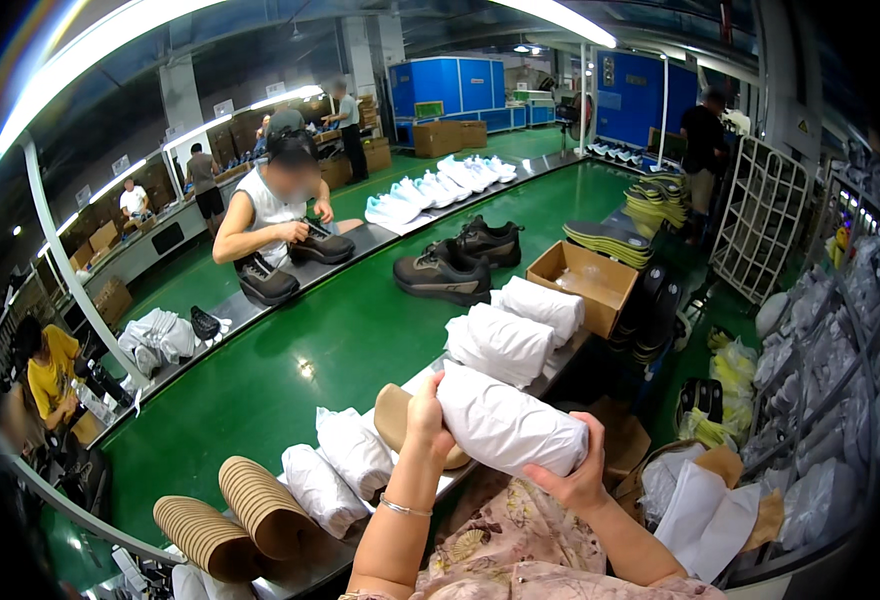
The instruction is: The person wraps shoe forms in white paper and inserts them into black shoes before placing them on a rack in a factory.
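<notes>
Both hands' grip holds the white wrapped bundle [508, 425]: left hand [428, 415] on top, right hand [575, 480] beneath.

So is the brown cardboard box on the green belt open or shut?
Open: the cardboard box has its top flaps out and its brown inside shows, with nothing plainly in it.

Wrapped bundles [500, 345] lie on the belt [290, 380], an open box [585, 285] right of them.

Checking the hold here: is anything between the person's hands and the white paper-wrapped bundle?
Nothing visible. The left hand and right hand both lie straight on the white paper-wrapped bundle. A tan insole sits behind the left hand, not between.
</notes>
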`<act>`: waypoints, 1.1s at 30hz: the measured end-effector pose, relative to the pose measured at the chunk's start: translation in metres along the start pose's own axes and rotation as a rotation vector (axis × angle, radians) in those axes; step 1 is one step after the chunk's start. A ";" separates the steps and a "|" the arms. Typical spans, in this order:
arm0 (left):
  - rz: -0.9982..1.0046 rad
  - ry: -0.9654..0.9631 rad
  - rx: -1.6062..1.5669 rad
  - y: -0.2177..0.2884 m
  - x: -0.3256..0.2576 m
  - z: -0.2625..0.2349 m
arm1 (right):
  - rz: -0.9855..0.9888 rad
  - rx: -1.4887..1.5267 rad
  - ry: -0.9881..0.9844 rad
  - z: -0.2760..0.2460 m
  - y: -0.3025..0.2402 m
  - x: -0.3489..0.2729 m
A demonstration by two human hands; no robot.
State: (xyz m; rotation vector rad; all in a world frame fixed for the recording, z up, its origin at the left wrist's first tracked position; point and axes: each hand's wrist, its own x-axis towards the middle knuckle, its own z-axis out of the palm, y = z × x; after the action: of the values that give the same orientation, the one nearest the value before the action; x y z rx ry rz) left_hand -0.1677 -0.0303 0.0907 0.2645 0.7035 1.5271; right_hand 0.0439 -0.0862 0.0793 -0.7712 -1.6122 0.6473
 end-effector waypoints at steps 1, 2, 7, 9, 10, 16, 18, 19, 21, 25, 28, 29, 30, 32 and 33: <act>0.046 0.052 -0.012 0.000 0.000 -0.002 | -0.041 -0.004 -0.019 0.002 -0.002 0.001; 0.223 0.101 0.027 -0.002 0.000 -0.003 | -0.041 -0.001 -0.025 0.005 -0.002 0.001; 0.493 0.044 0.116 0.012 -0.001 -0.004 | 0.041 0.061 -0.005 0.021 -0.002 0.010; 0.430 -0.010 0.125 0.020 0.004 -0.002 | -0.023 0.009 0.003 0.026 -0.004 0.020; 0.424 0.000 0.172 0.026 0.006 0.004 | -0.058 -0.015 0.009 0.029 -0.004 0.026; 0.244 -0.317 0.153 0.073 0.024 0.031 | -0.023 0.115 0.076 0.055 0.004 0.069; 0.200 -0.394 0.071 0.090 0.030 0.048 | -0.053 0.136 0.102 0.068 0.003 0.092; 0.249 -0.388 0.066 0.096 0.033 0.059 | -0.070 0.131 0.120 0.074 0.003 0.105; 0.310 -0.385 0.067 0.110 0.045 0.071 | -0.021 0.314 0.072 0.083 -0.003 0.129; 0.353 -0.165 0.125 0.133 0.084 0.079 | 0.041 0.234 -0.085 0.086 0.006 0.183; 0.437 -0.175 0.075 0.148 0.120 0.077 | 0.043 0.179 -0.148 0.094 0.025 0.219; 0.446 -0.218 0.078 0.154 0.133 0.079 | 0.032 0.124 -0.156 0.094 0.028 0.232; 0.484 -0.231 0.059 0.157 0.142 0.083 | 0.027 0.068 -0.165 0.095 0.031 0.245; 0.561 -0.255 0.024 0.163 0.162 0.092 | 0.082 0.191 -0.188 0.097 0.035 0.268; 0.549 -0.264 0.019 0.166 0.173 0.092 | 0.137 0.265 -0.194 0.098 0.036 0.276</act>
State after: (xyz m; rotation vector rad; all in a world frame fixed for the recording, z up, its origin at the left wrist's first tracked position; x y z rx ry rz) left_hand -0.2687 0.1713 0.2142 0.7046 0.4512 1.9558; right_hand -0.0768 0.1511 0.2058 -0.6412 -1.6146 1.0387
